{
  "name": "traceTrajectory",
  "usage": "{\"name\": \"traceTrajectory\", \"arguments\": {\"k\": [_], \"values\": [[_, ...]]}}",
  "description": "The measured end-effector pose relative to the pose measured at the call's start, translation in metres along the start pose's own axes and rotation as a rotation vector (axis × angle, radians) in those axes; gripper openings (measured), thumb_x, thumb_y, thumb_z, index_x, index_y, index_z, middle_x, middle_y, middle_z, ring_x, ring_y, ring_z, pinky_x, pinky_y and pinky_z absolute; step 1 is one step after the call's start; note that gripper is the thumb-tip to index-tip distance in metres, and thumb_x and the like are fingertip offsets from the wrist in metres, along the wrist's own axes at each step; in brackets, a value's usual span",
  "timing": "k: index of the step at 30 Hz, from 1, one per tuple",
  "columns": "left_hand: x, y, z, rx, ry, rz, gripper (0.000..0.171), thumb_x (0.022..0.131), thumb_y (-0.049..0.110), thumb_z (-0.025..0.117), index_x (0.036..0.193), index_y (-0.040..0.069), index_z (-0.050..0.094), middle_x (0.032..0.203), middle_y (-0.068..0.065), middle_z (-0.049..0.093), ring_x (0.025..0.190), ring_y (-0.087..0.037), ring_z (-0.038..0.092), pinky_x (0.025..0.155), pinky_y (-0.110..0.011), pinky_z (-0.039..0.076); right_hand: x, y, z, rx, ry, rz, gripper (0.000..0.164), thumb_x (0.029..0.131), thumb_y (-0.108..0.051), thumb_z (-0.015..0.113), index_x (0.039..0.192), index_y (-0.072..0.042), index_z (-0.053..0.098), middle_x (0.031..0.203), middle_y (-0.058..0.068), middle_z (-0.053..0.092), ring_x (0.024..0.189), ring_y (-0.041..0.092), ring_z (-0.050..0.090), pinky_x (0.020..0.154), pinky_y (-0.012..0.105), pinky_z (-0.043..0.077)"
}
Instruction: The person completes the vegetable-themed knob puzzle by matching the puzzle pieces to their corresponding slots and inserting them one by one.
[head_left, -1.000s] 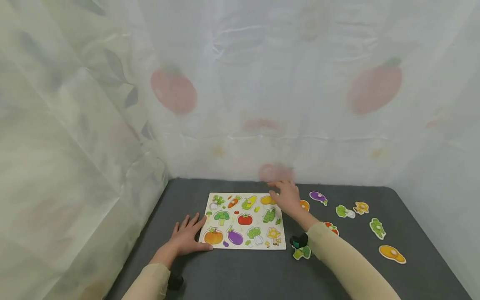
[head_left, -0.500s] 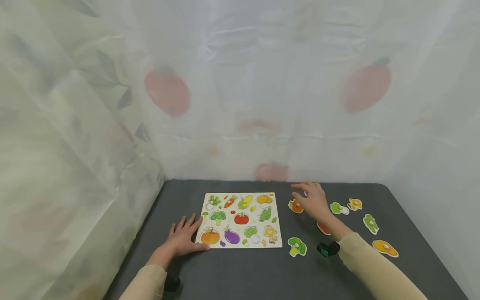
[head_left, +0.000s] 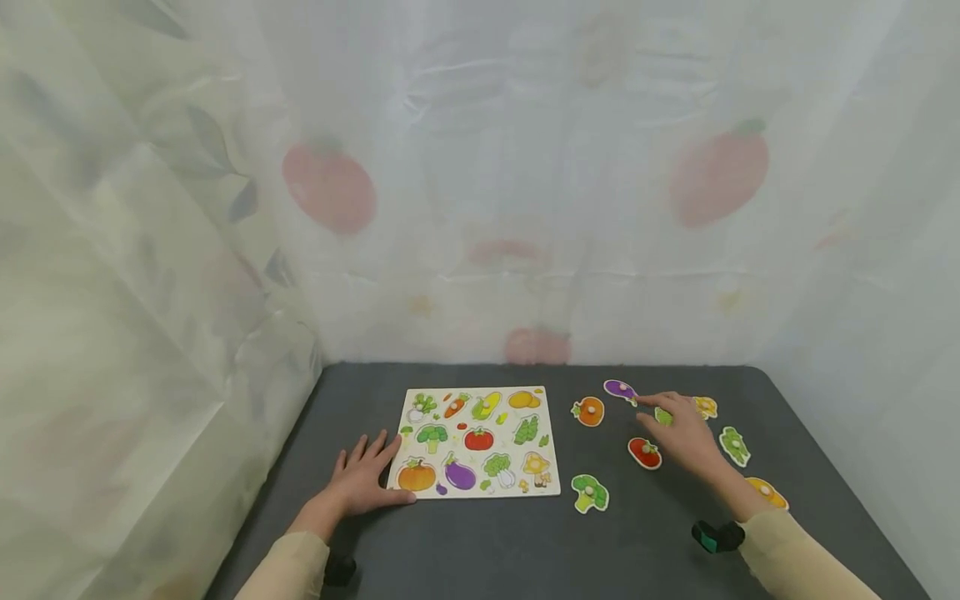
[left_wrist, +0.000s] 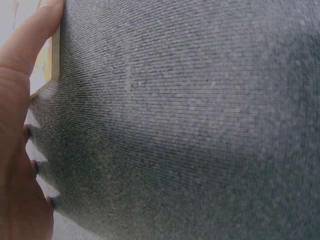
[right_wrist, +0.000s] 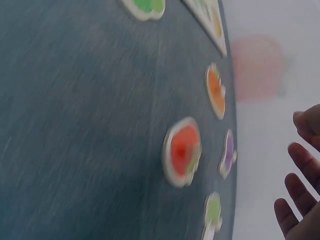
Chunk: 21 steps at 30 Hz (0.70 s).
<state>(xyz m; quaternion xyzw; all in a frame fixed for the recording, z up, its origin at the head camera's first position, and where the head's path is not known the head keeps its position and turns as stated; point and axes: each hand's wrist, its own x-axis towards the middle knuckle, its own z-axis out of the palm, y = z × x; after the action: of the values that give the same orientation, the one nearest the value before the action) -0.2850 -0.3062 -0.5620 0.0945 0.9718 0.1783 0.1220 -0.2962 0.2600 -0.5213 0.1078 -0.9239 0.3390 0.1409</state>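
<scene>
A white vegetable puzzle board (head_left: 465, 493) lies flat on the table. My left hand (head_left: 362, 483) rests at its lower left corner with fingers spread, thumb along the front edge; the left wrist view shows the thumb (left_wrist: 25, 45) against the board's corner. My right hand (head_left: 682, 433) hovers over the loose pieces, fingers extended and holding nothing. It partly covers a bok choy piece (head_left: 663, 416). Its fingertips come close to an eggplant piece (head_left: 619, 389). A tomato piece (right_wrist: 182, 150) lies just left of that hand in the head view.
Nearer the board lie a pumpkin piece (head_left: 591, 412) and a broccoli piece (head_left: 589, 493). Farther right are a mushroom piece (head_left: 706, 407), a green leafy-looking piece (head_left: 734, 447) and a yellow piece (head_left: 767, 492). Pale curtains (head_left: 517, 183) stand behind the dark table (head_left: 480, 550).
My right hand has moved right, from the board's upper right corner past the pumpkin piece to above the bok choy piece. My left hand has stayed at the board; the head view has shifted slightly.
</scene>
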Motion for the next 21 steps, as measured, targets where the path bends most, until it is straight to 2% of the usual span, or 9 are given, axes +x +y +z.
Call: {"name": "traceTrajectory", "arguments": {"k": [4, 8, 14, 18, 21], "values": [[0.001, 0.0, 0.001, 0.001, -0.007, 0.0, 0.121, 0.07, 0.083, 0.071, 0.164, 0.019, 0.029, 0.168, -0.019, 0.018, 0.151, -0.052, 0.006, 0.113, -0.076, -0.003, -0.018, 0.015, -0.019, -0.004, 0.012, -0.002, 0.033, 0.098, -0.017, 0.07, 0.126, 0.0, 0.071, 0.121, 0.022, 0.068, 0.115, 0.044, 0.056, 0.094, 0.067, 0.043], [0.002, 0.0, 0.0, 0.008, -0.024, -0.011, 0.122, 0.07, 0.085, 0.069, 0.165, 0.02, 0.026, 0.169, -0.017, 0.016, 0.152, -0.051, 0.005, 0.114, -0.075, -0.004, -0.038, 0.034, -0.037, -0.038, 0.003, 0.058, 0.037, 0.099, -0.02, 0.07, 0.128, 0.003, 0.068, 0.125, 0.028, 0.065, 0.122, 0.051, 0.05, 0.096, 0.071, 0.036], [0.0, 0.0, -0.002, -0.006, -0.011, 0.002, 0.121, 0.072, 0.082, 0.071, 0.164, 0.017, 0.028, 0.168, -0.021, 0.018, 0.151, -0.054, 0.005, 0.111, -0.078, -0.003, -0.066, 0.067, -0.058, -0.146, -0.071, 0.183, 0.044, 0.098, -0.03, 0.071, 0.128, 0.002, 0.069, 0.125, 0.031, 0.062, 0.115, 0.051, 0.053, 0.088, 0.069, 0.041], [-0.001, 0.003, -0.005, 0.004, -0.024, -0.011, 0.12, 0.073, 0.08, 0.072, 0.164, 0.017, 0.027, 0.168, -0.021, 0.017, 0.151, -0.054, 0.005, 0.111, -0.078, -0.001, -0.084, 0.082, -0.07, -0.212, -0.134, 0.252, 0.049, 0.095, -0.038, 0.074, 0.124, 0.001, 0.071, 0.126, 0.033, 0.061, 0.114, 0.056, 0.049, 0.085, 0.072, 0.038], [0.0, 0.004, -0.005, 0.007, -0.029, -0.022, 0.12, 0.072, 0.078, 0.074, 0.164, 0.017, 0.028, 0.168, -0.021, 0.018, 0.151, -0.054, 0.005, 0.112, -0.078, 0.0, -0.097, 0.094, -0.075, -0.244, -0.141, 0.271, 0.051, 0.093, -0.043, 0.075, 0.121, 0.0, 0.073, 0.125, 0.033, 0.061, 0.114, 0.057, 0.048, 0.084, 0.073, 0.037]]}}
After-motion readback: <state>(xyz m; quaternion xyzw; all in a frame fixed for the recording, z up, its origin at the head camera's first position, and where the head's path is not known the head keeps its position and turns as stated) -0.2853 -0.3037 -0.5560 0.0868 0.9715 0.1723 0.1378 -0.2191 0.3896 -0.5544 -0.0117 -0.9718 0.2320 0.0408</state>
